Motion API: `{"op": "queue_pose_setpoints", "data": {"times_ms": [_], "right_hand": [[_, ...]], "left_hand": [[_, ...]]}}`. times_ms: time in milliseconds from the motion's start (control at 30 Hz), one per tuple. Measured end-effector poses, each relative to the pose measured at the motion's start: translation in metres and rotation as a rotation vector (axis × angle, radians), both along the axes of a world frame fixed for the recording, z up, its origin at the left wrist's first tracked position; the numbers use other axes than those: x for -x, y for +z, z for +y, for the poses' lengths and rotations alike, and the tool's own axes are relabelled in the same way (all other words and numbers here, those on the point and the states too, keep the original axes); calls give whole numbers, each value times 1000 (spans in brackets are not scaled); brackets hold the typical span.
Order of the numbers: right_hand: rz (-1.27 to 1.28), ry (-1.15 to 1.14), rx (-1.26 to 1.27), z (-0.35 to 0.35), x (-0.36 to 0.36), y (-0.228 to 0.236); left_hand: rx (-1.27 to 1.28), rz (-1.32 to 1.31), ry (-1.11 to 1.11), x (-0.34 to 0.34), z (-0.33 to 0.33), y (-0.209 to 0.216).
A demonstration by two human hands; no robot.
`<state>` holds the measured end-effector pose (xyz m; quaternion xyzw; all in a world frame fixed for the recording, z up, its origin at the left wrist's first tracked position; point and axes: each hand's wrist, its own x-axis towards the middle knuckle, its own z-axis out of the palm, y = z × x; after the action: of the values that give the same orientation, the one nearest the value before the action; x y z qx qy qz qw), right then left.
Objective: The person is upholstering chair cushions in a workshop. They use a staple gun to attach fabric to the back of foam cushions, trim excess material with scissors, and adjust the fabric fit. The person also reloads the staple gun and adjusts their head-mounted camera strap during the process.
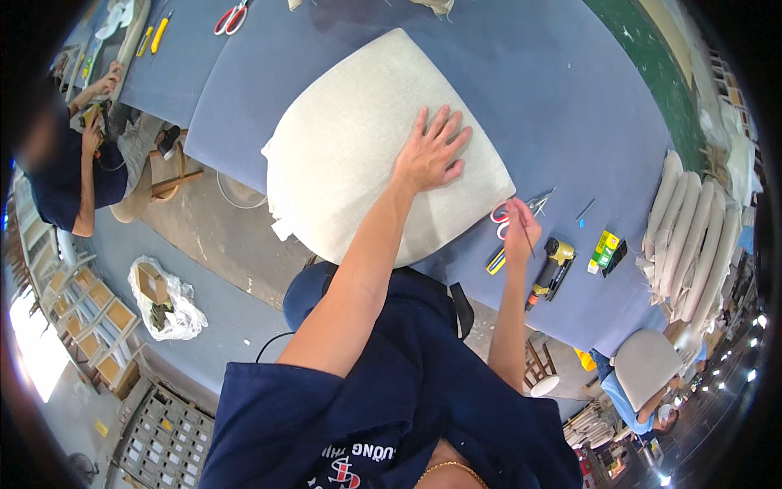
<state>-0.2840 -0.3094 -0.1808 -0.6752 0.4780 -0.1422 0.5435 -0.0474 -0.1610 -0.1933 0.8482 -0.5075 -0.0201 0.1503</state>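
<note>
A cream fabric-covered seat cushion (350, 130) lies on the blue-grey table in front of me. My left hand (432, 155) rests flat on it, fingers spread. At the cushion's near right corner, my right hand (520, 226) is closed on a thin dark rod (531, 243), whose end sticks out below the fingers. Whether its other end touches the fabric cannot be made out. Partly behind that hand lie scissors with red and white handles (498, 215). A yellow-and-black staple gun (557, 259) sits to the right, and a yellow cutter (495, 262) to the left.
A green-and-yellow box (604, 251) and a small blue rod (586, 209) lie right of the scissors. Stacked cushions (688, 236) line the right edge. More red-handled scissors (231, 18) lie far left. A co-worker (69, 163) holds a tool at left; a white plastic bag (175, 314) is below.
</note>
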Motion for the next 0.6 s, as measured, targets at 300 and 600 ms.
{"op": "queue_pose_setpoints", "data": {"times_ms": [300, 600], "right_hand": [[-159, -283, -76, 124, 18, -16], [-339, -242, -126, 114, -115, 23]], "left_hand": [[260, 339, -179, -35, 22, -2], [322, 345, 129, -226, 31, -22]]}}
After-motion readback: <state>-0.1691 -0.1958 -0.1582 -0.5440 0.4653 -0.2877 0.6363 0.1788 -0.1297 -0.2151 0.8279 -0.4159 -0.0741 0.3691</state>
